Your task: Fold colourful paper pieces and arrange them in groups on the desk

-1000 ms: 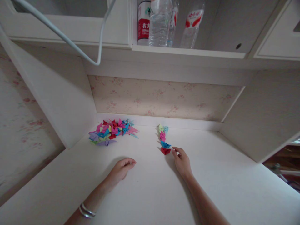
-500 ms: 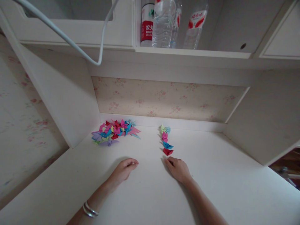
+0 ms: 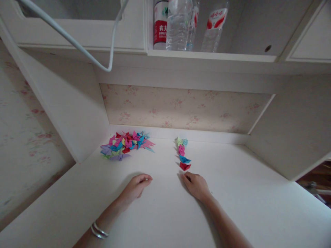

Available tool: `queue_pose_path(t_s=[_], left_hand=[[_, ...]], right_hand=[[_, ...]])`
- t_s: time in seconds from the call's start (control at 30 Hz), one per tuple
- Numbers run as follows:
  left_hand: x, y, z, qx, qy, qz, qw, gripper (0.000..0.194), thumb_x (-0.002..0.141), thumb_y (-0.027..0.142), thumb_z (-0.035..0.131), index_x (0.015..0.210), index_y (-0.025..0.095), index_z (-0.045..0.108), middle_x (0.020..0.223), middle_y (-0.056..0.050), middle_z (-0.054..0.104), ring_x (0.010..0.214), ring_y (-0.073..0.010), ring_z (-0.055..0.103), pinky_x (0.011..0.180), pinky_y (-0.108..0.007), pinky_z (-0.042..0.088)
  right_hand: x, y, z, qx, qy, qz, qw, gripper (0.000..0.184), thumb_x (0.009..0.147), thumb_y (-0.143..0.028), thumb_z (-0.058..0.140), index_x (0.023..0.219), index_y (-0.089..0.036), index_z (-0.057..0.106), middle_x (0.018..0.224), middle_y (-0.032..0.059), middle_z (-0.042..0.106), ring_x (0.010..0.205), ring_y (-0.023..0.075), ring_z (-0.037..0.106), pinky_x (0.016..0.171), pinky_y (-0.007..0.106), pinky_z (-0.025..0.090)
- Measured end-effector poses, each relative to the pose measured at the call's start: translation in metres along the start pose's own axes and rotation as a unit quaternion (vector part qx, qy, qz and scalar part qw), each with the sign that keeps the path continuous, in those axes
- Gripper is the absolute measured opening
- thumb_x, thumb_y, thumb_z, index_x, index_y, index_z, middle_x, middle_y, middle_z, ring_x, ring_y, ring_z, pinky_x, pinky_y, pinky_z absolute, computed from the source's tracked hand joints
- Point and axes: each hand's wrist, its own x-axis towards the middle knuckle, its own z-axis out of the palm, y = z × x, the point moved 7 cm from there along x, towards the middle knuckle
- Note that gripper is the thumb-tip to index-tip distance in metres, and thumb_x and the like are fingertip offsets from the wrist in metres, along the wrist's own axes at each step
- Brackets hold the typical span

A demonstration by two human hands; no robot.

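On my feed, the shelf compartment above the desk holds a bottle with a red-and-white wrap, a large clear bottle, a slimmer bottle partly behind it, and a tilted bottle standing apart to the right; whether there is liquid inside I can't tell. Below, I see the left hand near the desk, thumb and fingertips together, nothing visible in it. The right hand is loosely curled just beside the red folded paper; I can't tell whether its fingertips meet. Behind that paper run the blue, pink, pale green and light blue pieces, with a mixed heap of folded paper at the desk's back left.
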Motion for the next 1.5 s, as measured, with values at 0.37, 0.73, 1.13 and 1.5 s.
queue_pose_path(t_s=[0.37,0.73,1.13,1.5], left_hand=[[-0.001,0.002,0.001,0.004,-0.005,-0.004,1.000,0.035,0.074,0.046,0.061,0.091,0.016,0.063,0.049,0.010,0.034,0.040,-0.0053,0.024,0.039,-0.021,0.014],[-0.004,0.006,0.002,0.006,-0.001,-0.005,1.000,0.035,0.072,0.043,0.060,0.092,0.014,0.063,0.056,0.008,0.045,0.039,-0.0042,0.028,0.039,-0.021,0.015],[0.005,-0.003,-0.017,-0.104,0.074,0.010,0.992,0.033,0.067,0.041,0.069,0.086,0.016,0.062,0.058,0.009,0.040,0.044,-0.0038,0.028,0.041,-0.019,0.021],[0.059,0.051,-0.149,0.387,0.295,0.063,0.872,0.027,0.076,0.027,0.056,0.097,0.014,0.066,0.094,-0.009,0.063,0.093,-0.0242,0.059,0.082,-0.033,0.046]], right_hand=[[0.000,-0.001,-0.001,0.016,-0.009,0.009,1.000,0.042,0.093,-0.051,0.037,0.073,-0.026,0.065,0.074,0.0039,0.071,0.068,0.0177,0.064,0.056,0.026,0.028],[-0.001,-0.003,-0.001,-0.030,-0.030,0.008,0.999,0.043,0.096,-0.048,0.033,0.078,-0.025,0.064,0.078,0.0031,0.072,0.072,0.0166,0.065,0.057,0.025,0.027],[-0.008,-0.004,-0.003,-0.008,-0.027,0.012,1.000,0.040,0.095,-0.048,0.034,0.081,-0.025,0.064,0.083,0.0026,0.072,0.076,0.0171,0.065,0.059,0.025,0.029],[-0.011,-0.005,-0.008,0.008,-0.022,0.003,1.000,0.040,0.095,-0.047,0.035,0.080,-0.024,0.064,0.083,0.0027,0.072,0.074,0.0159,0.065,0.058,0.026,0.026]])
